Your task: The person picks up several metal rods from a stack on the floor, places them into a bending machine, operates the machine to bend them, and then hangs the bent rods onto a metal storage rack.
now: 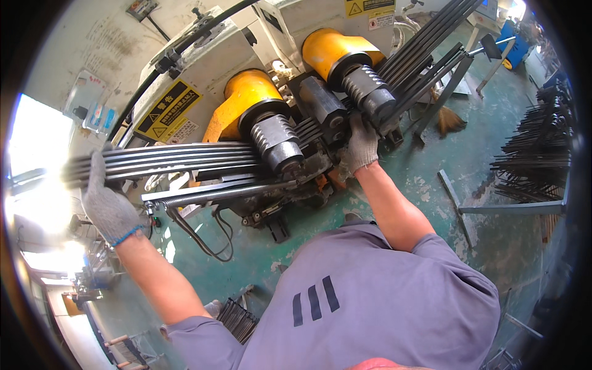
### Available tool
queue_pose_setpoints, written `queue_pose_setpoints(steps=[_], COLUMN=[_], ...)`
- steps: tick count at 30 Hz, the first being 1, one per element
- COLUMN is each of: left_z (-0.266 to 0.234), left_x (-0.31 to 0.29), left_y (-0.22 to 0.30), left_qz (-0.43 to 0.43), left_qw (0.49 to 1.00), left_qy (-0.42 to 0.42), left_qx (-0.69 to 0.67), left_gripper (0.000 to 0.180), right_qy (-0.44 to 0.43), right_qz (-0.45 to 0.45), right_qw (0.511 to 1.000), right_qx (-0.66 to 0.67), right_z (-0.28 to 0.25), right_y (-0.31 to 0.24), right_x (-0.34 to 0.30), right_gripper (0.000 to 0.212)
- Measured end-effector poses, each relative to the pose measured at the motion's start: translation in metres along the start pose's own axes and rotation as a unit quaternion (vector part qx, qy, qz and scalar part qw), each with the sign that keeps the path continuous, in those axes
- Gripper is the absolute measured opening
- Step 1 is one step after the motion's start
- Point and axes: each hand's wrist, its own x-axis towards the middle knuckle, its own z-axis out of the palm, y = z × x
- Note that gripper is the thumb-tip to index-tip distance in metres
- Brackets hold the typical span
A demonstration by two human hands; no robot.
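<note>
A bundle of several long dark steel bars [179,157] runs through a bending machine with two yellow housings [246,92] and ribbed grey rollers [277,139]. My left hand [108,203], in a grey knit glove, grips the bars at their left end. My right hand [361,145], also gloved, rests on the bars between the two rollers, next to the second roller [370,89]. Past it, the bars [425,46] angle up and to the right.
The machine's white body [203,55] carries yellow warning labels and a black hose. A rack of dark bars [536,154] stands at right on the green floor [487,123]. A broom [450,120] and metal stands lie beyond. More bars [237,317] lie by my feet.
</note>
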Motion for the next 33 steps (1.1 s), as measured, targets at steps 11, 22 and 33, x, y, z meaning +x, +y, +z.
queue_pose_setpoints(steps=[11, 22, 33], left_z=[0.110, 0.148, 0.162], left_x=[0.030, 0.022, -0.003], left_y=[0.034, 0.043, 0.064], left_qz=[0.202, 0.352, 0.239], left_qw=[0.932, 0.832, 0.888], left_qy=[-0.152, -0.218, -0.246], left_qx=[0.260, 0.370, 0.306], left_gripper=[0.052, 0.046, 0.046], right_qy=[-0.057, -0.069, -0.088], right_qz=[-0.069, -0.197, -0.179], right_qw=[0.996, 0.966, 0.972], right_qx=[0.018, -0.153, -0.124], right_z=[0.005, 0.010, 0.000], right_y=[-0.013, -0.010, 0.007], right_x=[0.044, 0.037, 0.060], right_gripper=[0.045, 0.057, 0.051])
